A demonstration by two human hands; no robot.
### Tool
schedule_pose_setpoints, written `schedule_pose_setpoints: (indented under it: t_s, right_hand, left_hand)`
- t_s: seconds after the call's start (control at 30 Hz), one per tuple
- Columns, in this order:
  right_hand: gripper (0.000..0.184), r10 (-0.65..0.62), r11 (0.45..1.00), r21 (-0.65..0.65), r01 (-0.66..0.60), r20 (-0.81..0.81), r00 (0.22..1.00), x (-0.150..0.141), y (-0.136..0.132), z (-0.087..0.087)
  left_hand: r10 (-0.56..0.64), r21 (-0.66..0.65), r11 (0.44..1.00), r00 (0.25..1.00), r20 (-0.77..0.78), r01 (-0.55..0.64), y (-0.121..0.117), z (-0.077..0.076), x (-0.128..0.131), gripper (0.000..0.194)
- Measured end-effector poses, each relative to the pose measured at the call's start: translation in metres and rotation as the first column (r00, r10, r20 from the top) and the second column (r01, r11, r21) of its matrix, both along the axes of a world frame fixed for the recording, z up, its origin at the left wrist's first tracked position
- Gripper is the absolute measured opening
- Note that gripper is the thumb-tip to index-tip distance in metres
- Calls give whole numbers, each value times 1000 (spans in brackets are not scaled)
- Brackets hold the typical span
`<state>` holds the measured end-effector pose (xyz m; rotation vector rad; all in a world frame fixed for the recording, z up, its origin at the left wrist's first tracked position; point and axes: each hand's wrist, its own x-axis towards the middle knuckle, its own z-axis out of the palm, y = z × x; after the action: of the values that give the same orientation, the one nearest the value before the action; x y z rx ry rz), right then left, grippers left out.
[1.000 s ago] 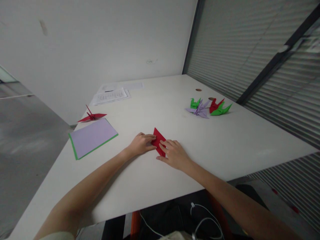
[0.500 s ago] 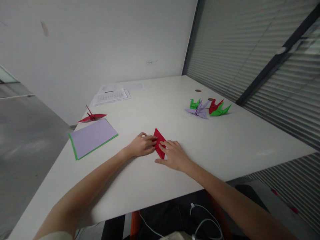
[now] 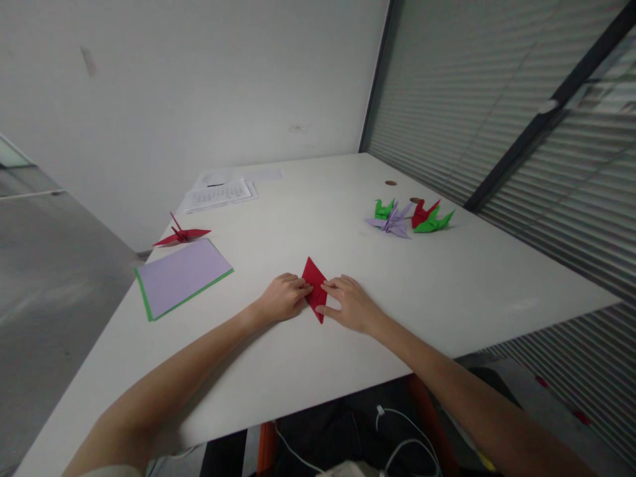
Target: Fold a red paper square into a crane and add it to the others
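A piece of folded red origami paper point(image 3: 315, 273) lies on the white table in a narrow diamond shape, one point facing away from me. My left hand point(image 3: 285, 295) rests at its left edge, fingers curled together with their tips on the paper. From the other side, my right hand point(image 3: 352, 303) holds the right edge, its fingertips on the middle and its thumb on the lower part. The paper beneath the fingertips is hidden.
Purple and green paper sheets point(image 3: 185, 277) are stacked at the left, with a red paper crane point(image 3: 181, 234) behind them. Printed pages point(image 3: 218, 195) lie farther back. At the right are a purple crane point(image 3: 394, 222), a red crane point(image 3: 423, 213) and green cranes point(image 3: 435, 221).
My right thumb has moved up onto the lower part of the red paper, and the right fingers have shifted toward its edge. My left fingers have drawn closer together.
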<state>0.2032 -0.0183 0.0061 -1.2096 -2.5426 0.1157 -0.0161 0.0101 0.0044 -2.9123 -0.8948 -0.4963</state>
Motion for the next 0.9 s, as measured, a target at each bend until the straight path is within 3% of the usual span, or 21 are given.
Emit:
schedule_pose_setpoints:
  t_s: [0.3, 0.47, 0.53, 0.7, 0.8, 0.9]
  right_hand:
    - [56, -54, 997, 49, 53, 20, 998, 9, -3, -10]
    - [33, -30, 997, 75, 28, 19, 999, 7, 3, -6]
    - [27, -7, 998, 61, 5, 41, 999, 5, 10, -1]
    - [31, 95, 995, -41, -92, 72, 993, -3, 35, 11]
    - [25, 102, 990, -97, -101, 0, 995, -6, 44, 7]
    - [21, 5, 994, -104, -15, -95, 995, -9, 47, -5]
  left_hand:
    - [67, 38, 997, 997, 35, -68, -4, -3, 0, 23]
    - [60, 36, 997, 997, 56, -62, -4, -1, 0, 27]
    - [67, 16, 997, 993, 93, -69, -3, -2, -2, 29]
    - [130, -62, 991, 979, 155, -121, 1, -5, -5, 36]
    - [124, -85, 990, 973, 192, -110, 2, -6, -5, 42]
    - [145, -60, 989, 956, 257, -134, 2, -7, -4, 47]
